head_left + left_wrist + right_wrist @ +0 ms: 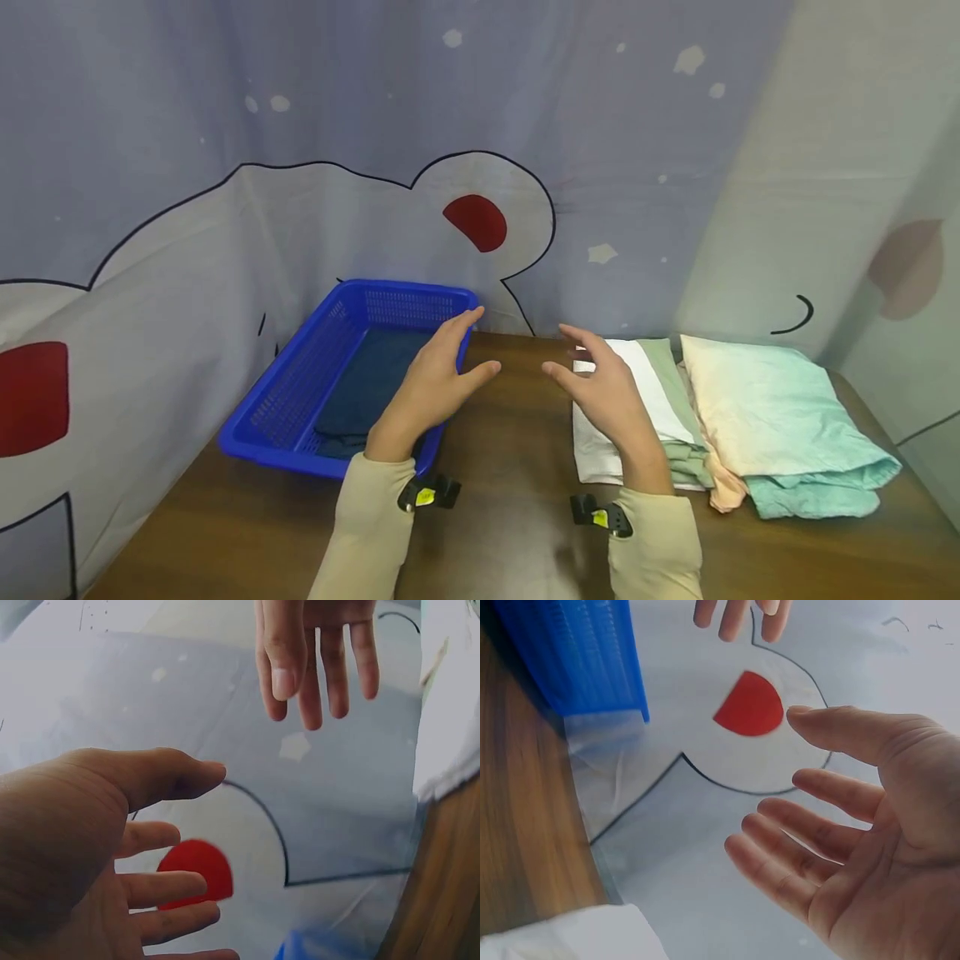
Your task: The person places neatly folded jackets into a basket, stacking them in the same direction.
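Both hands hover over the table with nothing in them. My left hand is beside the right rim of a blue plastic basket, fingers spread and thumb apart. Folded dark navy cloth lies inside the basket, partly hidden by that hand. My right hand is raised in front of a folded white and green garment, its palm facing the left hand. In the right wrist view the right hand's fingers are loosely extended; the left wrist view shows the left hand's fingers likewise.
A folded pale yellow and mint-green cloth lies at the right of the wooden table, with a peach piece beside it. A printed curtain hangs behind the table. Each wrist wears a black strap.
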`<state>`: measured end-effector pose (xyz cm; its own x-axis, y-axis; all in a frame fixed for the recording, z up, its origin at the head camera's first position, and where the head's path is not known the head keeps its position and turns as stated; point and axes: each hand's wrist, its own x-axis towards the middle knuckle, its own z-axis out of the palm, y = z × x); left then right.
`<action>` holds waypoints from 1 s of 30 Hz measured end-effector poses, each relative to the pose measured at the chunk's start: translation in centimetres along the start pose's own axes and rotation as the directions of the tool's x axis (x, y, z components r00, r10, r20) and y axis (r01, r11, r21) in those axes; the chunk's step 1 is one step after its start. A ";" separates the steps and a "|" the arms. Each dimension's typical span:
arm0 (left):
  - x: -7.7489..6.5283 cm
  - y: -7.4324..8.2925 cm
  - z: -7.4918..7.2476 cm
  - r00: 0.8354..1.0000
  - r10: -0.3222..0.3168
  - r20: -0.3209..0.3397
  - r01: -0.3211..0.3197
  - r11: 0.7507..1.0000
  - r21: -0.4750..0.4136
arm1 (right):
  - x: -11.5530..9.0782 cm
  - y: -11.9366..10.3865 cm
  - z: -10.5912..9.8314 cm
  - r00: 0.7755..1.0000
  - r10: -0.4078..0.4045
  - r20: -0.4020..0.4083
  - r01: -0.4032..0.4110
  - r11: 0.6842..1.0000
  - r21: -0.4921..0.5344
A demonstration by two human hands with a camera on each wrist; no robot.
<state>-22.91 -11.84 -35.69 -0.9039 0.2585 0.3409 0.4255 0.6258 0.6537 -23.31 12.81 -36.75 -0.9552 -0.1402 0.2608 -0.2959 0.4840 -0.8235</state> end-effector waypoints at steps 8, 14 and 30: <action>1.2 1.9 2.8 0.998 0.057 0.000 -0.057 0.997 -0.054 | -0.6 1.1 -2.9 0.999 0.038 -0.025 -0.038 0.999 -0.015; 1.5 2.3 4.9 0.997 0.073 0.017 -0.071 0.993 -0.091 | -1.2 2.3 -4.4 0.996 0.074 -0.045 -0.077 0.994 -0.071; 3.0 2.9 9.6 0.996 0.084 0.043 -0.075 0.980 -0.185 | -2.4 4.3 -8.7 0.989 0.143 -0.035 -0.147 0.963 -0.228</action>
<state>-24.86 -2.21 -39.28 -0.8658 0.3417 0.3655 0.4930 0.4577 0.7398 -22.19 22.74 -36.59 -0.9866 -0.0397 0.1580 -0.1421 0.6835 -0.7160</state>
